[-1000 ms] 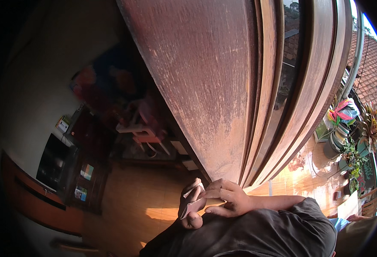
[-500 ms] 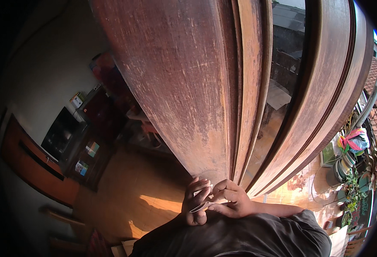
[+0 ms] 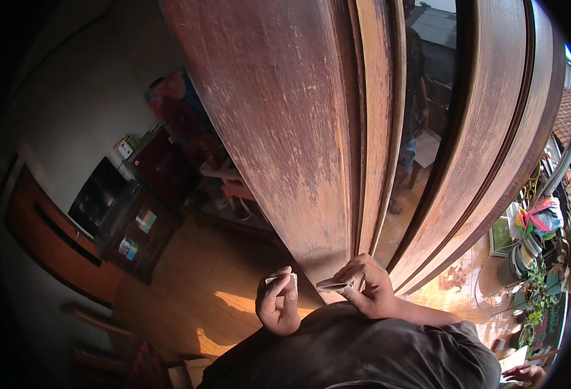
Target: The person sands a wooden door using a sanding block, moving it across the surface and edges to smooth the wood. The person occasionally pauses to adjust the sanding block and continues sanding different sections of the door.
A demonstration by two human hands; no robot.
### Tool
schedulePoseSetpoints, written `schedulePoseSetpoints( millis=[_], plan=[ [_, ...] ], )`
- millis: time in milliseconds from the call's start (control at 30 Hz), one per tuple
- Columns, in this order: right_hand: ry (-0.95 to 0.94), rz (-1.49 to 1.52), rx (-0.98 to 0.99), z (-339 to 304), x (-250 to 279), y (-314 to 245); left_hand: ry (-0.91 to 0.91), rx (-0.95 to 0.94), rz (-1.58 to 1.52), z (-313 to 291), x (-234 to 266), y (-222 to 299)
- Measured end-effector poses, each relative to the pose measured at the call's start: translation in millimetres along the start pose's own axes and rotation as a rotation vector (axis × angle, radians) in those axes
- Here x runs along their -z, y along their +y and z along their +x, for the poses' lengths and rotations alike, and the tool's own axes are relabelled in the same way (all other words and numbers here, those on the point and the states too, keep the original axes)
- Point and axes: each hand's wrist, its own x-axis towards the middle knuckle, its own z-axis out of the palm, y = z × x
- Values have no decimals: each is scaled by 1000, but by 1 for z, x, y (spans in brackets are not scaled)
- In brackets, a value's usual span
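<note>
My left hand (image 3: 279, 307) is closed on a small pale block-like piece (image 3: 290, 282) that shows above its fingers; its kind is unclear. Beside it, apart, my right hand (image 3: 369, 288) pinches a folded piece of sandpaper (image 3: 334, 286), greyish brown, its open fold facing left. Both hands are in front of my dark shirt, at the lower end of a tall brown wooden panel (image 3: 279, 117). The panel's finish is worn, with a paler bare patch low down near my right hand. Grooved moulding (image 3: 371, 129) runs along its right side.
Dark glass (image 3: 421, 97) and a second wooden frame (image 3: 493, 123) stand right of the moulding. Potted plants (image 3: 535, 292) line the tiled floor outside. Another person's hand (image 3: 525, 374) shows at lower right. Indoors are a television (image 3: 97, 194), a cabinet (image 3: 136, 230) and an orange-brown door (image 3: 48, 240).
My hands were together over the folded sandpaper; now they are apart, the left one lower and further left. Another person's hand has appeared at lower right, and a figure shows in the glass.
</note>
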Motion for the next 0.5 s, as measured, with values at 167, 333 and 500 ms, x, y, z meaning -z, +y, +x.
schedulePoseSetpoints(
  millis=[167,333,500],
  plan=[
    [259,98,-29,22,13,-8,-50,-76,-11,23,16,-5],
    [380,247,-46,43,19,-13,-73,-176,2,50,29,-15],
    [374,248,-75,47,17,-21,-81,-205,-16,57,33,-20]
  ],
)
